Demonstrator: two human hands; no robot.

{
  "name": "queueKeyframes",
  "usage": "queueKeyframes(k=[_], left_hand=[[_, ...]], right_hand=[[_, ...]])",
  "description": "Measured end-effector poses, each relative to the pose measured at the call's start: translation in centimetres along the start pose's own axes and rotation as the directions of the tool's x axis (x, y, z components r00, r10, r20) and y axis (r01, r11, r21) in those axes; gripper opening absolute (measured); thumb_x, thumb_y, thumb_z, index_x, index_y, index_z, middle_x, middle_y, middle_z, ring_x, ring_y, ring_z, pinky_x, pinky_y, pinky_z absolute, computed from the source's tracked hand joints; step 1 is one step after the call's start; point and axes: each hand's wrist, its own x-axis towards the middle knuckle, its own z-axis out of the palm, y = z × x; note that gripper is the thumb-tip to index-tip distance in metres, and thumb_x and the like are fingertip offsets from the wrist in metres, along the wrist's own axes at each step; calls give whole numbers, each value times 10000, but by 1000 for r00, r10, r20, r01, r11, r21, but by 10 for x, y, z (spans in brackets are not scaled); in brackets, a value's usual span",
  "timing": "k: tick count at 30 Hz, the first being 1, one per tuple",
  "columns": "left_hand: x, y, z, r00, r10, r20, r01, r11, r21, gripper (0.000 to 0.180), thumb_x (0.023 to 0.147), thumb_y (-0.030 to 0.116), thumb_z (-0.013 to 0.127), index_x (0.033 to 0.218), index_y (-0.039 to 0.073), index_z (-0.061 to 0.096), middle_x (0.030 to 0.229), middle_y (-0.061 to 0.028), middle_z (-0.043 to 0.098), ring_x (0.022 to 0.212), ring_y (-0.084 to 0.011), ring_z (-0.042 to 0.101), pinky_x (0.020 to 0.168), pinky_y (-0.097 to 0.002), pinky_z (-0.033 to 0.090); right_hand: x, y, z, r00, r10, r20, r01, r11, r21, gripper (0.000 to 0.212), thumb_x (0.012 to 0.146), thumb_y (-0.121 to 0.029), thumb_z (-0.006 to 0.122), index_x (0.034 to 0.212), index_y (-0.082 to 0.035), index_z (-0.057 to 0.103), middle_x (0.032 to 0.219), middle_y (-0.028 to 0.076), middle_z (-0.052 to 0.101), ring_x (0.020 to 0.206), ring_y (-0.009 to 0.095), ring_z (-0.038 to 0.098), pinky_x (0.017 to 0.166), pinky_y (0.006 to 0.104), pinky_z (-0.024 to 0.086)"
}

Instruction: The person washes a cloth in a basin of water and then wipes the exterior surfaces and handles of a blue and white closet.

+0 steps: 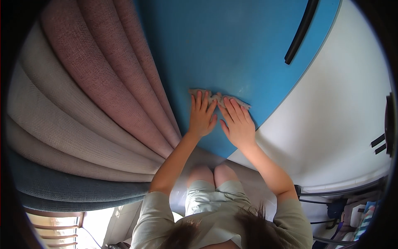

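Note:
Both my hands lie against a blue door panel point(232, 45), on a crumpled greyish cloth point(200, 91) that stretches sideways beneath them. My left hand point(202, 116) has its fingers stretched out over the cloth's left part, thumb pointing inward. On the right part, my right hand point(238, 124) presses with fingers extended flat and thumb apart. A bunched fold of the cloth shows between the two hands. Neither hand visibly curls round it; the fingertips rest on top.
Long pink and grey curtains point(112, 62) hang along the left, close to my left arm. A black bar handle point(302, 33) is fixed on the blue panel at upper right. Beside it stands a white panel point(331, 95). Black rack shelves point(331, 207) with assorted things are at lower right.

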Motion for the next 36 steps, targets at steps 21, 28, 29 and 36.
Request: queueKeyframes(k=[21, 28, 29, 36], left_hand=[[23, -30, -18, 981, -49, -188, 48, 999, -12, 662, 719, 225, 539, 1335, 24, 405, 1437, -253, 252, 1331, -492, 173, 1048, -631, 133], [126, -30, -80, 979, 49, -196, -47, 999, 14, 643, 761, 235, 493, 1364, 42, 380, 1416, -238, 291, 1322, -465, 214, 1053, -601, 157], [143, -38, -87, 979, 44, -197, -41, 999, 20, 643, 761, 235, 493, 1364, 42, 380, 1416, -238, 291, 1322, -465, 214, 1053, -601, 157], [117, -66, -78, 965, -50, -257, 57, 998, 23, 553, 884, 250, 357, 1388, 26, 321, 1468, -227, 195, 1357, -458, 112, 1082, -571, 99]], right_hand=[[54, -19, -14, 998, -16, -65, 25, 990, 140, 542, 844, -341, 534, 1347, -162, 442, 1417, 21, 390, 1314, 165, 337, 1080, 334, 208], [118, -6, -56, 950, 61, -307, -8, 985, 172, 518, 842, -316, 532, 1317, -120, 465, 1385, 56, 420, 1279, 213, 379, 1063, 378, 252], [133, -6, -63, 919, 73, -388, -7, 985, 170, 515, 835, -311, 539, 1307, -116, 473, 1377, 60, 429, 1275, 224, 386, 1058, 386, 261], [145, -24, -41, 927, 0, -376, 69, 983, 171, 562, 810, -314, 568, 1322, -112, 457, 1410, 64, 388, 1311, 203, 346, 1065, 374, 269]])
